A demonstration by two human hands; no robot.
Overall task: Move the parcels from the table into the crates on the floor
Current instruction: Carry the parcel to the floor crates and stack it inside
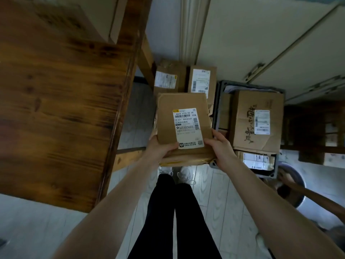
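Beside the table (pixel 56 109), parcel (pixel 183 124) label-up, lengthwise away.

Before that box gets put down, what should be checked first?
1. Grip: the left hand and right hand both hold the near end of the flat brown cardboard parcel with a white label: ok.
2. Parcel is off the dark wooden table: ok.
3. Free room in the grey plastic crate: a large printed cardboard box covers most of it: not ok.
4. What lies directly under the held parcel: hidden: cannot tell.
5. The white shoes stand close beneath the parcel's near edge: cannot tell if they are clear.
6. Another person's arm is near the crate's corner: not ok.
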